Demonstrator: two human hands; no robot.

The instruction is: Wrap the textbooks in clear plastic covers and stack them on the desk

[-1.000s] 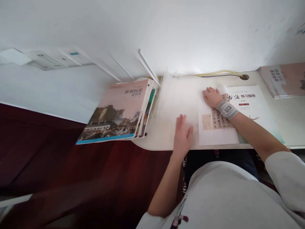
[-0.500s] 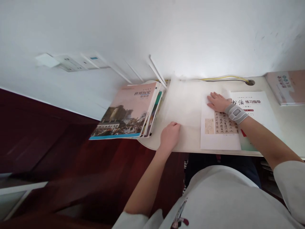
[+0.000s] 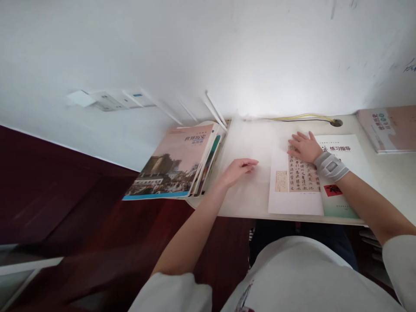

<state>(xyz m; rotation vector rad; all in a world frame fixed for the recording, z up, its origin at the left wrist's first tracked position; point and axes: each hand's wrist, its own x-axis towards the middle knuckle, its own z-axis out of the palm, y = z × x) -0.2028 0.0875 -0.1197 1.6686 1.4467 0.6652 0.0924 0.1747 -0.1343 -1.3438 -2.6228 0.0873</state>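
My left hand (image 3: 238, 169) lies on a thin translucent sheet of paper (image 3: 248, 143) spread over the white desk (image 3: 386, 173), fingers stretched toward the right and flat. My right hand (image 3: 303, 146), with a grey wrist band, rests open and palm down on the top of a white calligraphy sheet (image 3: 295, 188) printed with columns of characters. That sheet overlaps a calligraphy practice book (image 3: 339, 149) with a white and green cover. Neither hand grips anything.
A stack of textbooks (image 3: 177, 167), a history book on top, overhangs the desk's left edge. Another book (image 3: 390, 130) lies at the far right. Yellow and black cables (image 3: 305, 117) run along the wall to a cable hole. Wall sockets (image 3: 107, 99) sit left.
My left hand has moved from the desk's front edge up and onto the translucent sheet, uncurling its fingers. My right hand has stayed on the calligraphy sheet. The camera view has shifted slightly.
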